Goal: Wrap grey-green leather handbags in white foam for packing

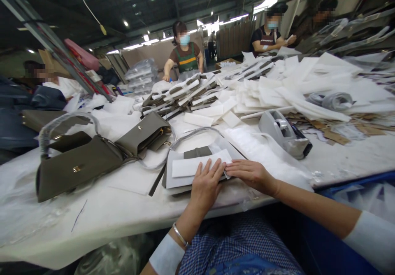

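Note:
A grey-green handbag [177, 190] lies in front of me with a white foam sheet [185, 168] across it. Part of its flap [197, 152] shows beyond the sheet, and a wrapped strap [197, 134] arches behind. My left hand [207, 186] rests flat on the sheet, fingers spread. At the sheet's right end, my right hand [251, 176] has its fingers stretched out, their tips touching the edge and my left fingertips. Its thumb is mostly hidden. To the left stand an open olive handbag [80, 166] with a wrapped handle and a smaller one [143, 131].
A tape dispenser [284, 135] stands right of the handbag, with clear tape rolls [336, 101] behind it. White foam sheets [271, 92] are heaped across the table, beside stacked wrapped bag parts [185, 92]. Co-workers [187, 57] stand on the far side.

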### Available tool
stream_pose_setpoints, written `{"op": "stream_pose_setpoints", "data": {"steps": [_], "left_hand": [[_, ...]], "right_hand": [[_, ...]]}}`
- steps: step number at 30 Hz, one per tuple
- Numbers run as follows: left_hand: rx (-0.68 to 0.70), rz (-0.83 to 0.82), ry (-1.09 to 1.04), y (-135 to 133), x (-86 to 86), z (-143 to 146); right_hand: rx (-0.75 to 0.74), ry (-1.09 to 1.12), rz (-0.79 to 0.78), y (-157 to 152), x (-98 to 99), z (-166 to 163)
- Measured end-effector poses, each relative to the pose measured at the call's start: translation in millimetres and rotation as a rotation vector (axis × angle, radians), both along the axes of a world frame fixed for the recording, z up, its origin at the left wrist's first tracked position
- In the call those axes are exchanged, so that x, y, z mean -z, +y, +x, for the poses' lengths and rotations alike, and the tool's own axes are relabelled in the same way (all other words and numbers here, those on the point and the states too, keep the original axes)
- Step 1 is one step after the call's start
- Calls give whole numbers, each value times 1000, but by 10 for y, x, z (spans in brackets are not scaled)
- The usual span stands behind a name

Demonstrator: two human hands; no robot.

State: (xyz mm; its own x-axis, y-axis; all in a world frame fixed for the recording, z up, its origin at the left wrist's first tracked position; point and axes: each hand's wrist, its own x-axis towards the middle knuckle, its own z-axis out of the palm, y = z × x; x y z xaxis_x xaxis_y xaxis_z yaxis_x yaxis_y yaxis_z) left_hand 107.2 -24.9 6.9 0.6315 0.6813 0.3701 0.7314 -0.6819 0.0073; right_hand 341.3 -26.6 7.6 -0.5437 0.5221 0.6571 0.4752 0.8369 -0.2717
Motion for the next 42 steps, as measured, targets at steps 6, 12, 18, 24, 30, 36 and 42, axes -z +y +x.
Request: {"op": "stream_pose_setpoints", "data": {"steps": [6, 12, 18, 24, 30, 36, 42], "left_hand": [[-4, 73, 17, -3, 60, 10], [9, 64, 12, -2, 53, 11], [15, 57, -25, 4, 68, 14], [19, 79, -14, 2, 59, 9], [30, 99, -47, 11, 106, 4], [39, 67, -63, 17, 80, -4], [34, 16, -63, 0, 27, -4]], "right_hand": [[95, -101, -136, 214, -366, -61], [194, -490, -225, 945, -508, -427], [274, -654, -214, 1168, -290, -508], [234, -708, -231, 1044, -358, -449], [135, -322, -247, 390, -277, 60], [207, -238, 61, -128, -181, 204], [183, -171, 223, -37, -223, -2]]}}
